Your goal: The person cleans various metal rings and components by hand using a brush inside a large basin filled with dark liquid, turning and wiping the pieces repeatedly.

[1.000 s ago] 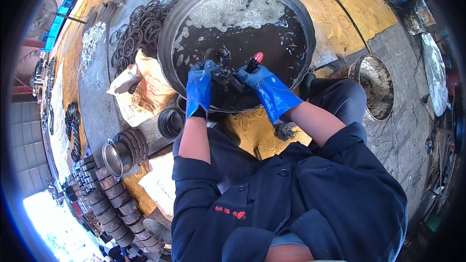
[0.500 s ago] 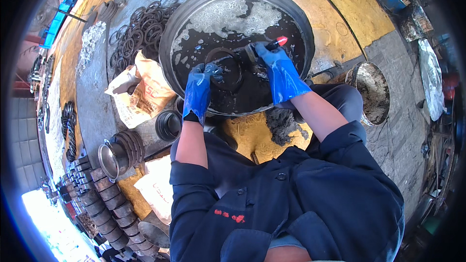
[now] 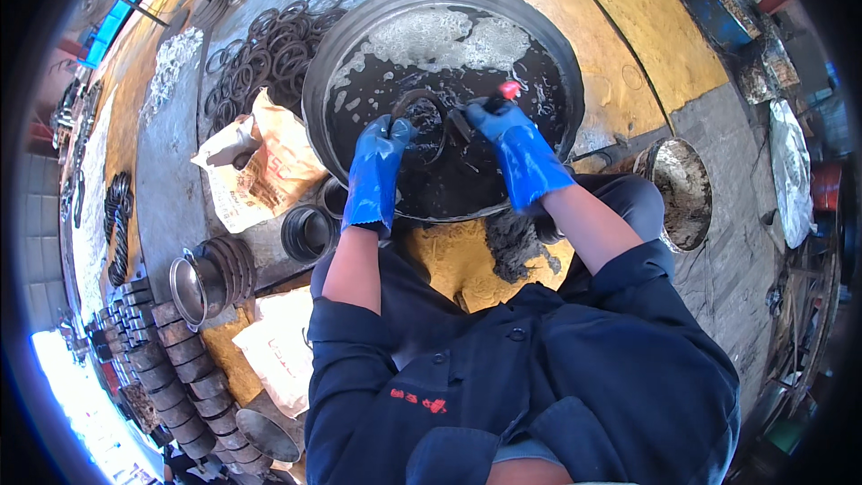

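Observation:
My left hand (image 3: 379, 162), in a long blue rubber glove, grips the near left side of a dark ring (image 3: 441, 130) over a wide round basin (image 3: 314, 126). The basin holds black liquid with pale foam along its far part. My right hand (image 3: 510, 139), gloved the same way, is closed round a brush (image 3: 510, 90) with a red-tipped handle. The brush's dark head (image 3: 458, 123) points left, close to the ring's right side; whether they touch I cannot tell. My fingers partly hide the ring's near left edge.
Dark rings (image 3: 269, 54) lie heaped left of the basin, beside an opened paper bag (image 3: 269, 153). Nearer are stacked metal rings (image 3: 211, 283) and rows of dark cylindrical parts (image 3: 184, 368). A grimy bucket (image 3: 678, 193) stands right of my knee.
The ring has shifted slightly away from me within the basin, still in my left hand. My right hand and the brush have moved a little left and nearer. The whole view has shifted slightly.

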The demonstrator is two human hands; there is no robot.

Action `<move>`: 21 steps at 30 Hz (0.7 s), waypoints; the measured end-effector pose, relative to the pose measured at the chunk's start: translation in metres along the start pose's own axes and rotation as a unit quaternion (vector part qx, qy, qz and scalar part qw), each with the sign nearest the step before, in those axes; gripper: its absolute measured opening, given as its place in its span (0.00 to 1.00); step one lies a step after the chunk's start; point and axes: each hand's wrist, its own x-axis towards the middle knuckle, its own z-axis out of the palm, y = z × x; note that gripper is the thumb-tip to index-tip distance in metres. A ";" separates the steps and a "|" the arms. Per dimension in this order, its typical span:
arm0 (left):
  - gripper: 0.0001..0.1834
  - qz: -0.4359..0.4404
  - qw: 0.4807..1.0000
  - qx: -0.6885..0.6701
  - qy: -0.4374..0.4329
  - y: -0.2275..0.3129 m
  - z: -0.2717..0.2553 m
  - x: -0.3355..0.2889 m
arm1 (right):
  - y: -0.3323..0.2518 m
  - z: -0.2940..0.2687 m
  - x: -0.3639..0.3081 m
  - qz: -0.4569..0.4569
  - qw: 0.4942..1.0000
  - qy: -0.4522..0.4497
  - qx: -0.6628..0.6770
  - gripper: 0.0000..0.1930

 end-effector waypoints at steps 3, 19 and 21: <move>0.21 0.020 0.997 0.079 0.019 -0.010 0.005 0.004 | -0.008 0.006 -0.004 -0.307 0.917 -0.022 -0.254 0.12; 0.18 0.173 0.958 0.216 0.074 -0.041 0.004 0.019 | 0.002 0.019 -0.036 0.201 0.947 -0.181 0.171 0.16; 0.18 0.156 0.961 0.219 0.063 -0.037 0.008 0.017 | -0.002 0.022 -0.039 0.169 0.958 -0.147 0.179 0.14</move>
